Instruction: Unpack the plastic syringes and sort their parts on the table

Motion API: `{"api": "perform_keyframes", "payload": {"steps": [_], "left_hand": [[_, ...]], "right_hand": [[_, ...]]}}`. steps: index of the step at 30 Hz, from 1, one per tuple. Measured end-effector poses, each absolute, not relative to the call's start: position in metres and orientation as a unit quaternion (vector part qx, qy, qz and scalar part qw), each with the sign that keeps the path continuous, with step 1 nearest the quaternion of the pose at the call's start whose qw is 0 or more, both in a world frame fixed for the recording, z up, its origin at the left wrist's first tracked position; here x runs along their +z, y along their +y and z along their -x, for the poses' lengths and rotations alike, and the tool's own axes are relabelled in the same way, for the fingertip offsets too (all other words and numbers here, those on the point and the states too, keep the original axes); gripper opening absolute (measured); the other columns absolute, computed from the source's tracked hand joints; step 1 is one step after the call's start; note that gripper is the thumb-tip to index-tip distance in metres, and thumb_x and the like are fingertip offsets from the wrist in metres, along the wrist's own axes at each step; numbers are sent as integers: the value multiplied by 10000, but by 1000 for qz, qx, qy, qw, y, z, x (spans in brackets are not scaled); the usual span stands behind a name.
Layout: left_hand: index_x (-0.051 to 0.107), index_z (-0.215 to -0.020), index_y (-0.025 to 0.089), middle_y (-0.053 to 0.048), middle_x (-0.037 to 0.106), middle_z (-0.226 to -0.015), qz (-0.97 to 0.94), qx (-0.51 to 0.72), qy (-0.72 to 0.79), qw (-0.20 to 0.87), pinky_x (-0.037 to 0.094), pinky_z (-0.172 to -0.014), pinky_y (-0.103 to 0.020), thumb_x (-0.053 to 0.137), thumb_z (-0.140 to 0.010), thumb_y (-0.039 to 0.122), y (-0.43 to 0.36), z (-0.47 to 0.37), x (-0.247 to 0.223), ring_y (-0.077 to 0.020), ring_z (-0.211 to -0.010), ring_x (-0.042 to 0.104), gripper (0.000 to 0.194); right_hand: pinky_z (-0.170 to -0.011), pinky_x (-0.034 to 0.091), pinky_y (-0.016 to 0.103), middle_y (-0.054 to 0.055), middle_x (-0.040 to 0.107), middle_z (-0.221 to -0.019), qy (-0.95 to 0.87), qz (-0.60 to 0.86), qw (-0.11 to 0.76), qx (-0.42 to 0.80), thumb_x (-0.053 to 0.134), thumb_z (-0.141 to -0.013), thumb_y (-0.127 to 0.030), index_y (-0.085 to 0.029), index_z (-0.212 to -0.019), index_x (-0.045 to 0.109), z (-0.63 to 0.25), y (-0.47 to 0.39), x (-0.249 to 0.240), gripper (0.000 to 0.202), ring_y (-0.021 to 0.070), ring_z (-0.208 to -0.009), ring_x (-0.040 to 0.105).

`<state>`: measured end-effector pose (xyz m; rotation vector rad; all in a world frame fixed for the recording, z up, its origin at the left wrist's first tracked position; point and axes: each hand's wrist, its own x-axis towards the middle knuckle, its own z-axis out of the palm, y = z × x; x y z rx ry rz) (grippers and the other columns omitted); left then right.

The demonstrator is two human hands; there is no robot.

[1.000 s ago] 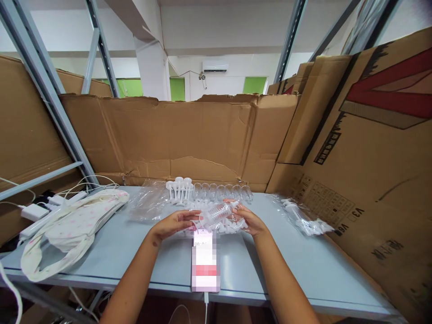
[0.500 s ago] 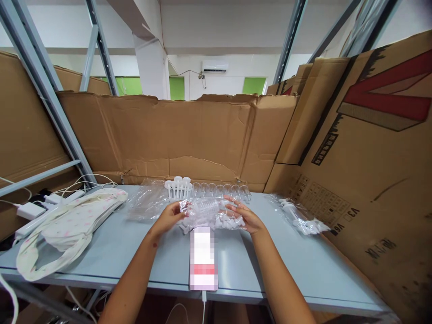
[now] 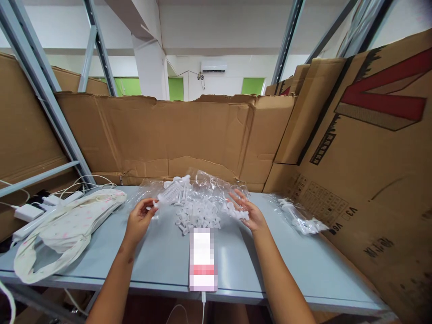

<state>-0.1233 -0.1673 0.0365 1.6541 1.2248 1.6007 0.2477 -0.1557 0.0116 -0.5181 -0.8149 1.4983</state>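
Note:
My left hand point(image 3: 141, 219) is closed on one end of a clear ribbed plastic piece point(image 3: 173, 191), tilted above the back of the table. A clear plastic bag point(image 3: 211, 182) spreads between my two hands. At its right end, my right hand point(image 3: 248, 210) has its fingers curled around the bag, beside small white parts point(image 3: 235, 210) in it. Between the hands, a pile of small white plastic parts point(image 3: 199, 215) lies on the table. White round-headed pieces stand behind the pile, partly hidden by the ribbed piece.
A phone point(image 3: 203, 258) with a cable lies at the table's front edge. A pale cloth bag point(image 3: 79, 220) and white power strips point(image 3: 47, 215) are on the left. Another filled plastic bag point(image 3: 302, 217) lies right. Cardboard walls point(image 3: 189, 139) enclose the table point(image 3: 162, 265).
My left hand has moved left, drawing the clear ribbed piece away from the bag. The pile of small parts now shows between my hands. My right hand has hardly moved.

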Motion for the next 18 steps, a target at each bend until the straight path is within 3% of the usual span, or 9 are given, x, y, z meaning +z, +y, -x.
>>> {"api": "perform_keyframes", "payload": {"steps": [6, 10, 18], "left_hand": [[575, -993, 155, -72, 659, -903, -602, 538, 546, 226, 476, -690, -284, 610, -680, 438, -182, 141, 18, -190, -796, 615, 423], [596, -987, 167, -68, 688, -868, -614, 463, 602, 217, 470, -674, -290, 577, -685, 444, -194, 145, 4, -205, -755, 633, 411], [590, -998, 168, -64, 695, -827, -617, 419, 623, 235, 463, -657, -297, 549, -705, 418, -196, 143, -9, -209, -714, 632, 388]], "right_hand": [[-809, 542, 273, 47, 666, -1092, -234, 159, 727, 626, 473, -752, -132, -216, -1078, 588, -255, -149, 11, 355, 146, -1045, 606], [-768, 568, 289, 59, 668, -1069, -217, 145, 731, 630, 450, -770, -131, -220, -1100, 581, -256, -151, 13, 366, 153, -1019, 617], [-882, 521, 296, 33, 624, -1168, -248, 184, 727, 614, 507, -751, -163, -243, -1052, 607, -251, -156, 18, 327, 153, -1198, 488]]}}
